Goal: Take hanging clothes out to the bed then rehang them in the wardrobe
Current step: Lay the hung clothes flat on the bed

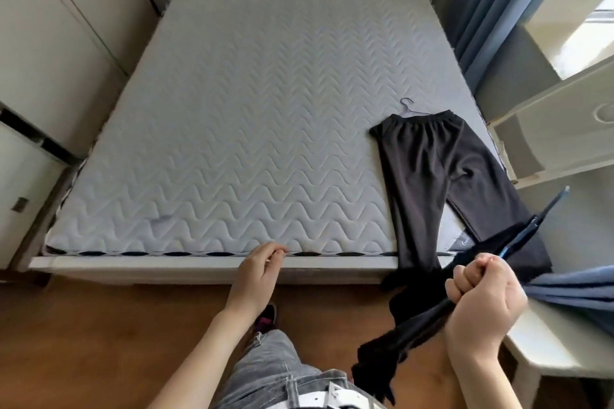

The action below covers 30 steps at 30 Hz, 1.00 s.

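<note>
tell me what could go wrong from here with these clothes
The trousers already hang over the foot edge of the bed, so they could slide to the floor. The dark garment gripped in the right hand dangles low and bunched; it might slip off its blue hanger or drag.

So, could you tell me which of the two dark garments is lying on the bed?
The trousers with the elastic waistband, spread on the mattress; the other garment dangles from the right hand.

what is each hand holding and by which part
The right hand clenches a dark garment by bunched cloth where it meets a blue hanger; the rest dangles below. Whether the fist also grips the hanger cannot be told. The left hand holds nothing.
</note>
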{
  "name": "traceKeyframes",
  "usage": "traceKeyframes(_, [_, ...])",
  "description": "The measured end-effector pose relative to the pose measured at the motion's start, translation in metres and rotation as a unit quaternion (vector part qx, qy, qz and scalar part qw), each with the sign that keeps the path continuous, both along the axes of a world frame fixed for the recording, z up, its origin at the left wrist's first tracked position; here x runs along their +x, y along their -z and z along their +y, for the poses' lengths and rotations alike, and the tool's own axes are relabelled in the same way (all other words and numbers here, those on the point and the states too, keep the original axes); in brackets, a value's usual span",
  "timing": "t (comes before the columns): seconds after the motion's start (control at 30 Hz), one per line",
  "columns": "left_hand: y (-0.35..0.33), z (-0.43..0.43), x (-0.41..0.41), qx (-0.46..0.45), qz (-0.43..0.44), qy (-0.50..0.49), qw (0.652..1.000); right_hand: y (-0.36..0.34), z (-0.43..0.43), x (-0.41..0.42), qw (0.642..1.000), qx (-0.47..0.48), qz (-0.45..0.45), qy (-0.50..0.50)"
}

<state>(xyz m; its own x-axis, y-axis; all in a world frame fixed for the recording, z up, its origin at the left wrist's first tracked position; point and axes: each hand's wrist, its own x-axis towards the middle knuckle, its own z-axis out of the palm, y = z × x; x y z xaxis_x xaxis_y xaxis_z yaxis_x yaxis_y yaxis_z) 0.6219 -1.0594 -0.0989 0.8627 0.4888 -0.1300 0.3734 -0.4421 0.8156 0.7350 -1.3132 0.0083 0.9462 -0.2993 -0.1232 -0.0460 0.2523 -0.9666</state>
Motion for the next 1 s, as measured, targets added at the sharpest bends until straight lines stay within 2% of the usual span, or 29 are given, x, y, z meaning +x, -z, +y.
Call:
traceKeyframes(0.27, [0.031,0.147,0.037,0.025,0.038,0.027,0.999,0.042,0.145,0.039,0.998,0.008,0.045,0.05])
traceKeyframes(0.5, [0.099,0.255,0.13,0.074,0.051,0.074,0.993,0.106,0.281,0.129,0.994,0.02,0.079,0.073])
traceKeyframes(0.6, [0.152,0.294,0.186,0.111,0.054,0.067,0.99,0.16,0.335,0.181,0.995,0.02,0.087,0.053])
traceKeyframes(0.77, [0.284,0.357,0.275,0.18,0.048,0.05,0.981,0.28,0.414,0.264,0.992,0.019,0.118,0.039])
traceKeyframes(0.9, [0.386,0.396,0.332,0.277,0.08,0.071,0.955,0.372,0.46,0.311,0.99,-0.06,0.125,0.023])
traceKeyframes(1.0, [0.437,0.408,0.347,0.327,0.112,0.069,0.936,0.424,0.479,0.341,0.983,-0.093,0.157,-0.009])
